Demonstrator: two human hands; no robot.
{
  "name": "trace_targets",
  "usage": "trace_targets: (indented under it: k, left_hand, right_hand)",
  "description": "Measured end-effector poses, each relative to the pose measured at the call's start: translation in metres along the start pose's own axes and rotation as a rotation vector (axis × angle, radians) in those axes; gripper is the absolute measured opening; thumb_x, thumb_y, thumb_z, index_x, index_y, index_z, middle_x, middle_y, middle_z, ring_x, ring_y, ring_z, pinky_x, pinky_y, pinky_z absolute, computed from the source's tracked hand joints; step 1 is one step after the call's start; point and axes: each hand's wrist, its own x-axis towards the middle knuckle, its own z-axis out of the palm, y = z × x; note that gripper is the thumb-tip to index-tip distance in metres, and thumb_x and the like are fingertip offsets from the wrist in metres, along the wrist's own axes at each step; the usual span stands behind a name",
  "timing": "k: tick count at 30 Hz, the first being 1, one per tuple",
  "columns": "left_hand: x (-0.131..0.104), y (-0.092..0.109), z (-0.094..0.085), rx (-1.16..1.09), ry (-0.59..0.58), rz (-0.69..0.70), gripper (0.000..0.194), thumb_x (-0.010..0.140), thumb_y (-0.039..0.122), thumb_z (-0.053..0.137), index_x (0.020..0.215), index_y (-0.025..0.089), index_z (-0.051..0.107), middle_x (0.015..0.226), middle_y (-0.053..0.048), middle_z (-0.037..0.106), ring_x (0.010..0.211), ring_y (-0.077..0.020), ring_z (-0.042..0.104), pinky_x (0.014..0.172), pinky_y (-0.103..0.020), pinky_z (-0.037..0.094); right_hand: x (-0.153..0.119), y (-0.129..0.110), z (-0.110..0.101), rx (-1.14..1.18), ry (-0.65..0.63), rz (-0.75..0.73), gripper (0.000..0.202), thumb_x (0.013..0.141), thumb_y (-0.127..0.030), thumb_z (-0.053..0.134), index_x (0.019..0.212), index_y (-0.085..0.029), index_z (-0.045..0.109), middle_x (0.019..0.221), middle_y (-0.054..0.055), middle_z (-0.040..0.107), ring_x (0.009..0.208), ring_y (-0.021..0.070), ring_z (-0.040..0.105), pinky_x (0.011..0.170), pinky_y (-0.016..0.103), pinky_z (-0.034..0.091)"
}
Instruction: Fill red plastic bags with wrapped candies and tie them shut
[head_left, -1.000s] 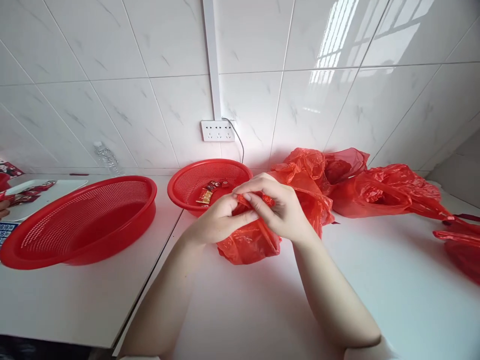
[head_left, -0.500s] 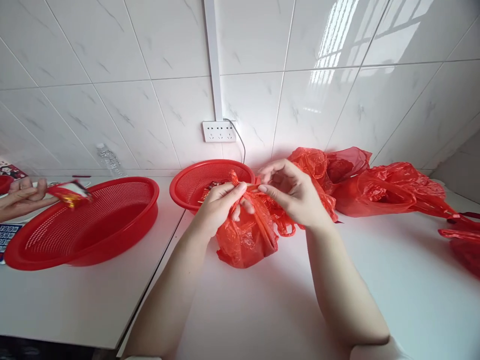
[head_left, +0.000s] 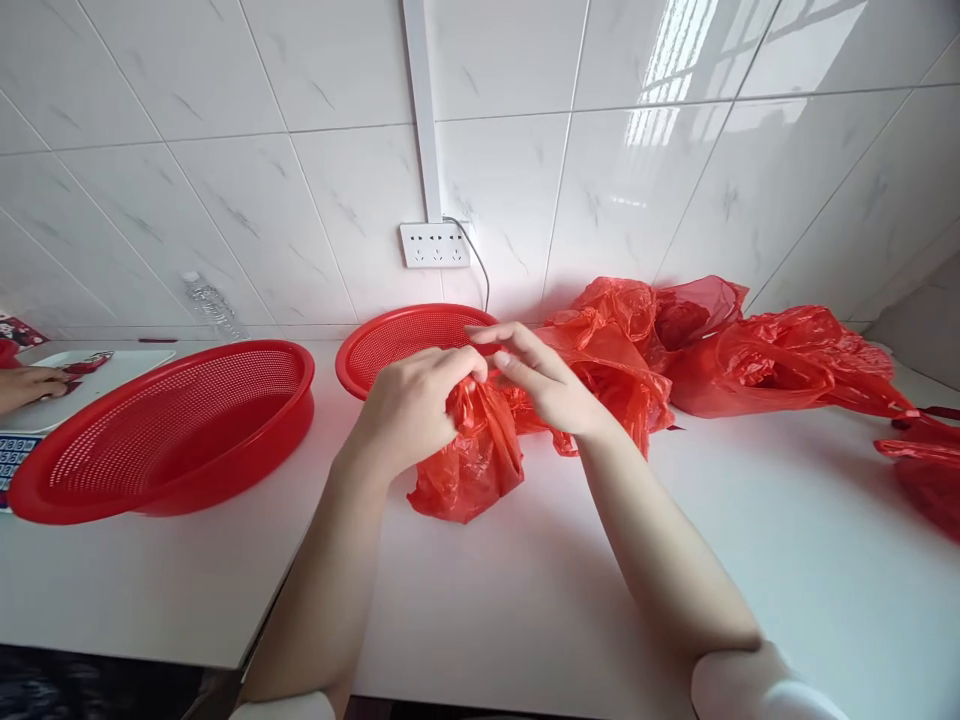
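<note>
A filled red plastic bag (head_left: 476,465) hangs bunched at its top near the middle of the white table. My left hand (head_left: 420,405) is closed round the gathered neck of this bag, its back turned toward me. Close beside it on the right, my right hand (head_left: 536,380) has its fingers apart, the fingertips near the left hand's knuckles. No object shows between the right hand's fingers. Directly behind the hands stands a round red perforated basket (head_left: 382,350), partly covered by them.
More red plastic bags (head_left: 750,370) lie along the wall to the right. On the left sits a large red basket (head_left: 225,440), with a white scale (head_left: 112,375) and another person's hand (head_left: 30,388) beyond it. A clear bottle (head_left: 214,305) and a socket strip (head_left: 435,246) are behind.
My left hand has turned over round the bag's neck, and the bag has shifted slightly left. My right hand's fingers have straightened. The other person's hand has lowered to the scale.
</note>
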Motion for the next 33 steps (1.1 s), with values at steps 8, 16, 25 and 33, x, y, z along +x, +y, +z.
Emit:
trace_targets:
  k: [8, 16, 25, 33]
  left_hand:
    - [0.002, -0.015, 0.018, 0.093, 0.240, 0.037, 0.021, 0.086, 0.018, 0.054, 0.085, 0.025, 0.074, 0.090, -0.002, 0.068, 0.079, -0.0135, 0.062, 0.069, -0.025, 0.045]
    - [-0.005, -0.016, -0.004, -0.116, 0.094, -0.169, 0.020, 0.082, 0.040, 0.067, 0.077, 0.023, 0.075, 0.078, -0.003, 0.072, 0.073, -0.0168, 0.063, 0.067, -0.028, 0.046]
    - [-0.011, -0.022, -0.023, -0.233, -0.132, -0.285, 0.022, 0.080, 0.036, 0.065, 0.066, 0.019, 0.064, 0.072, 0.000, 0.067, 0.066, -0.0125, 0.057, 0.061, -0.024, 0.041]
    - [-0.016, -0.063, -0.023, -0.262, -0.513, -0.400, 0.029, 0.076, 0.042, 0.062, 0.059, 0.019, 0.057, 0.063, 0.001, 0.058, 0.062, -0.0132, 0.052, 0.058, -0.025, 0.037]
  right_hand:
    - [-0.001, 0.008, -0.006, -0.037, -0.093, 0.076, 0.036, 0.092, -0.025, 0.051, 0.129, -0.023, 0.054, 0.109, 0.005, 0.064, 0.089, 0.0154, 0.063, 0.080, 0.033, 0.055]
    - [-0.018, -0.023, -0.026, -0.598, -0.082, 0.053, 0.020, 0.092, -0.021, 0.045, 0.092, -0.019, 0.065, 0.082, 0.002, 0.065, 0.074, 0.0148, 0.058, 0.071, 0.029, 0.046]
    - [-0.041, -0.028, -0.065, -0.772, -0.129, 0.163, 0.015, 0.082, -0.019, 0.046, 0.078, -0.019, 0.061, 0.068, -0.001, 0.058, 0.059, 0.0121, 0.047, 0.057, 0.026, 0.036]
    - [-0.062, -0.021, -0.101, -0.830, -0.228, 0.514, 0.022, 0.079, -0.022, 0.048, 0.058, -0.020, 0.056, 0.057, 0.001, 0.054, 0.050, 0.0130, 0.047, 0.046, 0.028, 0.033]
